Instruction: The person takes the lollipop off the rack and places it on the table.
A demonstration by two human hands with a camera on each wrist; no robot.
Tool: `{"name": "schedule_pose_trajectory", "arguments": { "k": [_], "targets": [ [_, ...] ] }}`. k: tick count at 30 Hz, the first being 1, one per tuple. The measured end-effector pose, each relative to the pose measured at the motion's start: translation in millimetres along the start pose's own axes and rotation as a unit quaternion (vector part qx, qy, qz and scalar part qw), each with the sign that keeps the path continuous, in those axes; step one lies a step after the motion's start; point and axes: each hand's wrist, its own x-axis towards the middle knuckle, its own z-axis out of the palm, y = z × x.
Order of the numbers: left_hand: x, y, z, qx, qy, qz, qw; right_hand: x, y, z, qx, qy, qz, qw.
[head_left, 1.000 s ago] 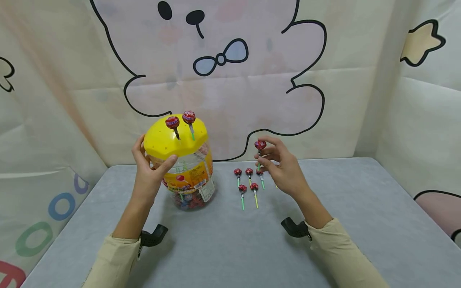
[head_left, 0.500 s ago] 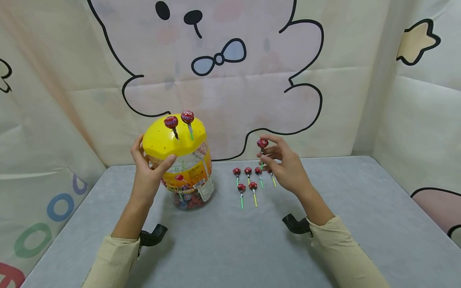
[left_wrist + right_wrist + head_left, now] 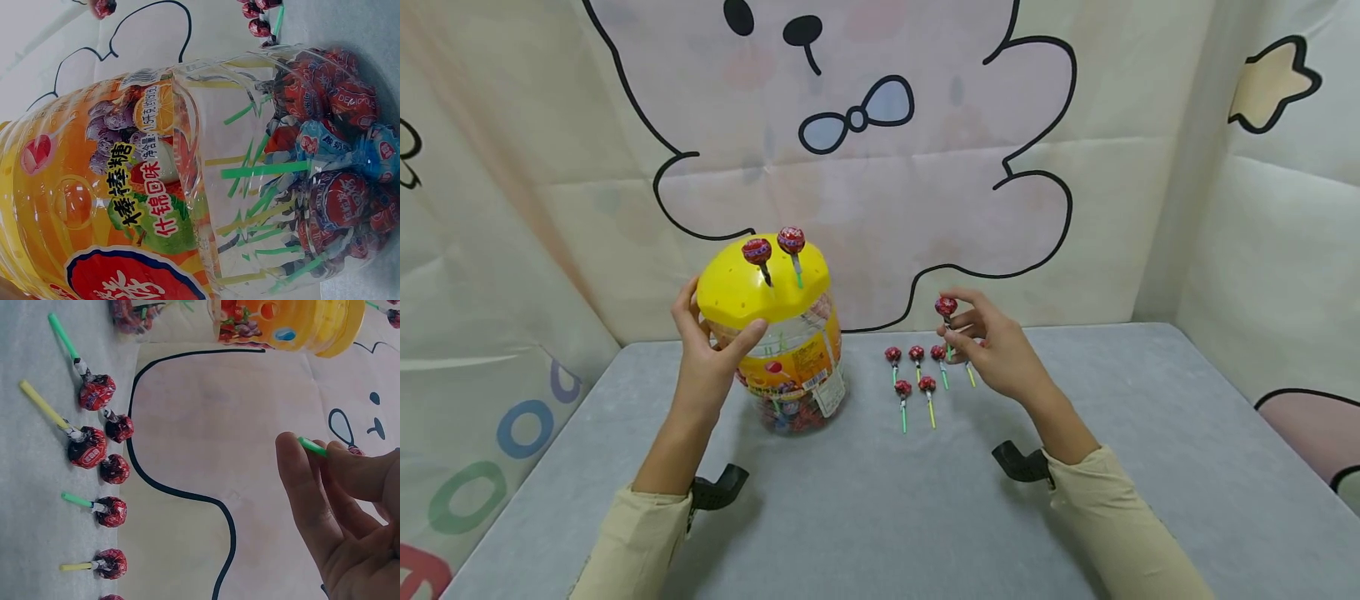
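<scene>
My left hand grips the upper left side of a big clear lollipop jar, thumb in front below its yellow lid. Two red-wrapped lollipops stand in the lid, one at the left and one at the right. Over the table's back part, my right hand pinches another red lollipop upright, thumb and fingers on its green stick. In the left wrist view, wrapped lollipops fill the jar's bottom, green and yellow sticks among them.
Several red lollipops lie in two rows on the grey table, right of the jar, with green or yellow sticks. My right hand partly covers the one at the far right. A cartoon-printed cloth hangs behind the table.
My right hand has shifted slightly to the right with the lollipop, so more of the rightmost lollipop on the table shows. My left hand and the jar stay in place.
</scene>
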Motion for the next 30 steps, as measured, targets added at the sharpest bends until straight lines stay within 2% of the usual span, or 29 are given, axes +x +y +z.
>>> {"name": "schedule_pose_trajectory", "arguments": {
  "k": [3, 8, 16, 19, 25, 30],
  "targets": [
    [0.6, 0.3, 1.0, -0.002, -0.003, 0.002, 1.0000, -2, 0, -2, 0.004, -0.007, 0.007, 1.000],
    [0.8, 1.5, 0.9, 0.004, 0.000, 0.003, 1.0000, -7, 7, -4, 0.004, -0.027, 0.047, 0.999],
    [-0.1, 1.4, 0.3, 0.006, 0.001, -0.005, 1.0000, -5, 22, -2, -0.032, -0.066, 0.093, 0.993],
    [-0.8, 0.2, -0.6, 0.008, 0.003, -0.005, 0.9999, -4, 28, 0, -0.055, -0.080, 0.094, 0.991],
    [0.2, -1.0, 0.1, 0.006, -0.001, -0.003, 1.0000, -4, 41, 3, -0.123, -0.103, 0.064, 0.985],
    [0.8, -1.3, -0.2, 0.008, 0.001, 0.000, 1.0000, -4, 45, 4, -0.135, -0.112, 0.063, 0.982]
  ]
}}
